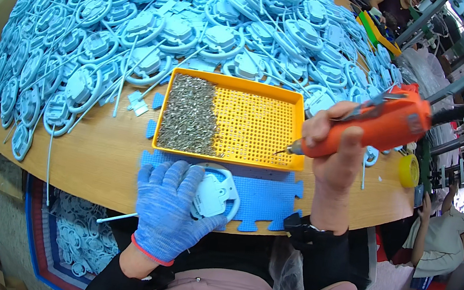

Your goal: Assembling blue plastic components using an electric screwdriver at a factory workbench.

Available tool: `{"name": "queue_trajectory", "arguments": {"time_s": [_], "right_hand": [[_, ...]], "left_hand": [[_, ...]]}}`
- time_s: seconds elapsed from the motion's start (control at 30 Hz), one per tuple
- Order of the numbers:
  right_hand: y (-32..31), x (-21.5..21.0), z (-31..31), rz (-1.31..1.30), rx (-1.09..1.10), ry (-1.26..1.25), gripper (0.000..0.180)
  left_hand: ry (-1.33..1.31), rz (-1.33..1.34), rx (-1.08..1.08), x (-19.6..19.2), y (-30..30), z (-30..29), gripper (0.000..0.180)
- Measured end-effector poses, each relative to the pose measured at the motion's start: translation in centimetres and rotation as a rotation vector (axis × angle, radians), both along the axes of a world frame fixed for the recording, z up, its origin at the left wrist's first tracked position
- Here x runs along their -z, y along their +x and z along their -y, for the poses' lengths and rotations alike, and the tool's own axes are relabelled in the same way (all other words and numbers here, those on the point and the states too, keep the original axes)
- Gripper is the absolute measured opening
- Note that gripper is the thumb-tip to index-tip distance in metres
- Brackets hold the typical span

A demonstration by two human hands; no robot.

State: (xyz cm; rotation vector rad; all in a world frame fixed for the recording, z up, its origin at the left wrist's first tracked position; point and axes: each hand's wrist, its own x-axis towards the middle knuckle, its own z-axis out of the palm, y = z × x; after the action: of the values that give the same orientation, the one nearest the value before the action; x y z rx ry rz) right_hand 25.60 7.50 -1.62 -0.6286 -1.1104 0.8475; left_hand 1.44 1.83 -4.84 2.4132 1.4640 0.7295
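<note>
My left hand [173, 211], in a blue knitted glove, grips a light blue plastic ring-shaped housing [214, 193]. The housing rests on a blue foam mat [266, 197], and its thin white stem [118, 218] sticks out to the left from under my hand. My bare right hand [338, 146] is wrapped round an orange electric screwdriver [376, 126]. Its bit points left, over the right part of a yellow perforated tray [222, 159]. Many small metal screws [189, 116] fill the tray's left part.
A large heap of light blue housings [160, 23] covers the far table [100, 152]. A yellow tape roll [408, 171] stands at the right edge. Below the left edge, a blue-rimmed bin [33, 229] holds more parts. A black cable [459, 113] trails from the screwdriver. Another person [447, 231] is at right.
</note>
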Motion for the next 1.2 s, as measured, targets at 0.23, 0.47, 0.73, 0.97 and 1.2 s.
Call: {"name": "queue_trajectory", "arguments": {"time_s": [0.23, 0.47, 0.73, 0.97, 1.2], "right_hand": [[-4.0, -3.7, 2.7, -0.059, -0.278, 0.033, 0.063], [-7.5, -2.1, 3.4, 0.173, -0.301, -0.012, 0.055], [-8.9, -2.0, 4.1, -0.033, -0.375, -0.111, 0.045], [-8.9, -1.8, 2.9, 0.075, -0.446, -0.052, 0.047], [-4.5, -2.6, 3.8, -0.044, -0.327, 0.007, 0.052]], "left_hand": [[-0.029, 0.007, -0.012, -0.4, 0.0, -0.4, 0.069], [-0.095, 0.000, -0.008, -0.6, -0.2, -0.4, 0.066], [-0.055, 0.006, -0.046, -0.5, -0.7, -0.3, 0.064], [-0.158, -0.061, -0.055, -1.8, -0.5, -0.8, 0.056], [-0.015, -0.025, -0.054, -3.0, -5.7, 3.5, 0.056]]}}
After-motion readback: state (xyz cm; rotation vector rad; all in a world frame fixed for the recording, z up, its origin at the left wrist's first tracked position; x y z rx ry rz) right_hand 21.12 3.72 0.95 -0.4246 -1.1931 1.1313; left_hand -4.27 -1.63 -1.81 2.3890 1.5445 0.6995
